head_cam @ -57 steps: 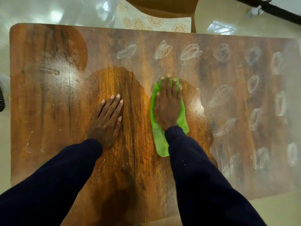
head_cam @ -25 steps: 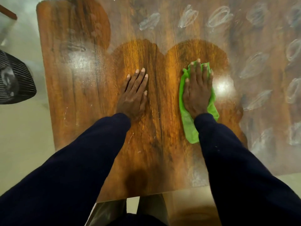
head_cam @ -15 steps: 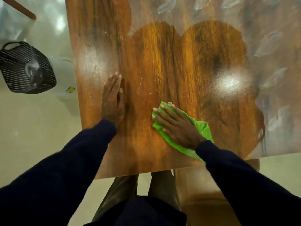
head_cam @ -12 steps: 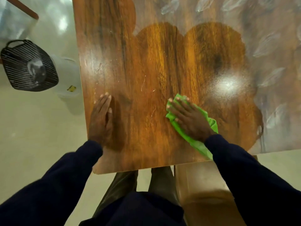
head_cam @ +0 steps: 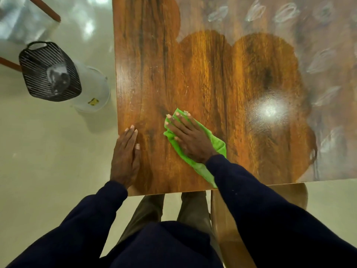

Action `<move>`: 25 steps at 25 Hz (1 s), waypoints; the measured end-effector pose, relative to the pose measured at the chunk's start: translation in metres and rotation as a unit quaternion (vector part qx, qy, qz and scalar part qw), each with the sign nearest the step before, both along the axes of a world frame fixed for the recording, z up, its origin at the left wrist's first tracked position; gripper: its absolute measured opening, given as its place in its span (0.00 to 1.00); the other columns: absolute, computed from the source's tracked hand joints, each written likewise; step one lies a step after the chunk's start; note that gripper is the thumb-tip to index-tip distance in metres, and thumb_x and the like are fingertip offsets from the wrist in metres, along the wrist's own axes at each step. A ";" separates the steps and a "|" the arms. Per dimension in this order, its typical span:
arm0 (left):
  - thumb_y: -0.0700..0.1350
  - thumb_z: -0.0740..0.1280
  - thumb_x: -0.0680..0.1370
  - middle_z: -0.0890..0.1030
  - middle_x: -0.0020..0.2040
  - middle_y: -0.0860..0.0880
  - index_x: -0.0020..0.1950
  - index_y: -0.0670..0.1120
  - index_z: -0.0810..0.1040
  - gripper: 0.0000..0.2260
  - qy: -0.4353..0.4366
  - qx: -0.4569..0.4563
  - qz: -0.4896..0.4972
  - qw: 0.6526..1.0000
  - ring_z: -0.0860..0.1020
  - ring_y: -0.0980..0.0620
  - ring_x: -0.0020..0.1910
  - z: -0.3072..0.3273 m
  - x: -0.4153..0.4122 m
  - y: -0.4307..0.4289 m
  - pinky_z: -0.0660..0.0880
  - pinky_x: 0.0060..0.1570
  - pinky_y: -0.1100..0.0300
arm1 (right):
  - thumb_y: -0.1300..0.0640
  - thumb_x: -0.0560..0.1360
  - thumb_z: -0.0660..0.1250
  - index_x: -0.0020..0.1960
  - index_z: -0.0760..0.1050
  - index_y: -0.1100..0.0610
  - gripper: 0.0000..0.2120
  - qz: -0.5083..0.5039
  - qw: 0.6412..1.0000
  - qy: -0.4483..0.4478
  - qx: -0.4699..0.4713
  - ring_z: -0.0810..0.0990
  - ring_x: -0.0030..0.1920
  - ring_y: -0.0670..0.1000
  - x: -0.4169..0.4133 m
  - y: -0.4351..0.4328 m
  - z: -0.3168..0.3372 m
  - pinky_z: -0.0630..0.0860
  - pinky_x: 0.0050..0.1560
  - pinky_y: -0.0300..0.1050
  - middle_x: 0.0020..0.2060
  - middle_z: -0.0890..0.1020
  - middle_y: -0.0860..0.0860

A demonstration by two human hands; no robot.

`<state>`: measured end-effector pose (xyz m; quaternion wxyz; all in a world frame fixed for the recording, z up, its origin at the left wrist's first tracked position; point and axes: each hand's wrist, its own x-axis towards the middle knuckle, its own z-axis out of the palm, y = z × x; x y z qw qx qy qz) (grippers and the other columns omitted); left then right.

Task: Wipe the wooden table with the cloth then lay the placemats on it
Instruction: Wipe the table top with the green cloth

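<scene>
Cloth (head_cam: pixel 216 145), green, pinned flat to the desk (head_cam: pixel 193 74) under the right hand (head_cam: pixel 190 139), fingers straight and spread rather than curled round it. Sits near the front left corner, long axis slanting from the fingertips at far left back to the near edge by the sleeve. Left hand (head_cam: pixel 125 157) just beside it, palm down, fingers straight, braced at the left edge, empty. Glossy wood around both hands; hazy film and white smears to the right and far side, well apart from the cloth, so probably work for the right hand. White bucket (head_cam: pixel 92 89) on the floor left of the desk, black slotted basket (head_cam: pixel 50 72) over it, contents unclear. No placemats in view
</scene>
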<state>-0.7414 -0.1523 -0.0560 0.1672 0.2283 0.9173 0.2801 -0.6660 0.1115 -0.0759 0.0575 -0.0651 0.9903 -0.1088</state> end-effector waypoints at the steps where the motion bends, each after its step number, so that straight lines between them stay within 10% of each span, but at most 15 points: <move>1: 0.50 0.52 0.88 0.65 0.83 0.45 0.82 0.43 0.66 0.23 0.008 -0.002 0.001 1.000 0.61 0.45 0.83 0.001 -0.002 -0.001 0.60 0.81 0.38 | 0.52 0.89 0.50 0.85 0.57 0.55 0.26 -0.015 1.000 0.010 -0.006 0.52 0.86 0.57 0.001 0.014 -0.002 0.51 0.84 0.63 0.85 0.56 0.54; 7: 0.51 0.51 0.88 0.66 0.82 0.44 0.81 0.43 0.67 0.23 0.030 -0.007 0.035 0.999 0.63 0.44 0.82 -0.004 0.002 -0.018 0.58 0.82 0.39 | 0.50 0.88 0.47 0.85 0.57 0.56 0.27 -0.401 0.916 0.024 0.015 0.52 0.85 0.60 -0.094 0.077 -0.002 0.49 0.83 0.65 0.85 0.56 0.55; 19: 0.50 0.53 0.88 0.68 0.81 0.44 0.80 0.42 0.69 0.23 0.029 -0.012 0.068 0.997 0.63 0.44 0.82 -0.004 0.004 -0.031 0.55 0.82 0.43 | 0.49 0.89 0.45 0.86 0.51 0.53 0.27 0.102 0.995 -0.009 0.013 0.48 0.86 0.57 -0.106 -0.047 -0.001 0.48 0.84 0.63 0.86 0.53 0.54; 25: 0.52 0.50 0.88 0.67 0.82 0.44 0.81 0.43 0.68 0.24 0.029 -0.029 0.102 0.994 0.62 0.45 0.83 -0.002 0.008 -0.042 0.54 0.83 0.43 | 0.51 0.88 0.45 0.85 0.59 0.55 0.26 -0.189 0.982 0.009 -0.007 0.54 0.85 0.60 -0.169 -0.022 0.002 0.52 0.83 0.65 0.85 0.57 0.55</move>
